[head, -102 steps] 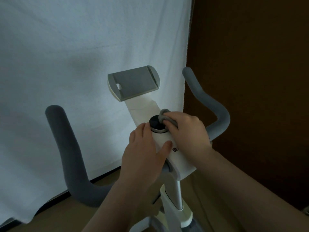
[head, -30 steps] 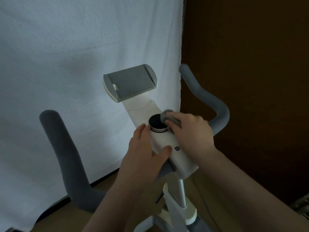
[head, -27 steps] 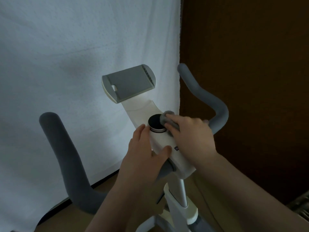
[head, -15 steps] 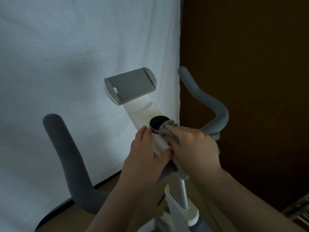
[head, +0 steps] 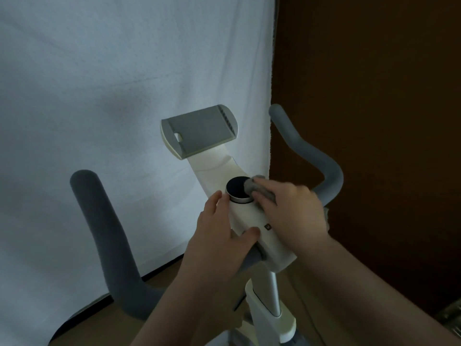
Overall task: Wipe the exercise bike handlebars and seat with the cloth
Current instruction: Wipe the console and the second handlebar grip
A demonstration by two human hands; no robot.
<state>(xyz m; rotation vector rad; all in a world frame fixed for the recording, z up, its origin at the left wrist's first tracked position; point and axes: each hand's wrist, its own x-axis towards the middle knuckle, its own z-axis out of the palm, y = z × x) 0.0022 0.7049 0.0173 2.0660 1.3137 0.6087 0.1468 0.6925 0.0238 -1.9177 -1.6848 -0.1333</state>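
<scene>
Taking the round black dial (head: 238, 189) on the white console (head: 252, 218) as the landmark: far to its left stands the left grey handlebar (head: 104, 243), whose inner end is hidden under the left hand (head: 219, 240). That hand lies just below-left of the dial, fingers together along the console's left edge and thumb laid across its top, holding the console between them. Above the dial sits the grey tablet holder (head: 199, 131), with nothing in it. Touching the dial's right rim is the grey cloth (head: 257, 189), mostly covered by the right hand (head: 291, 213), whose fingers press it down. How they close underneath cannot be told. Right of the dial rises the right handlebar (head: 309, 151), its inner end hidden behind that hand.
</scene>
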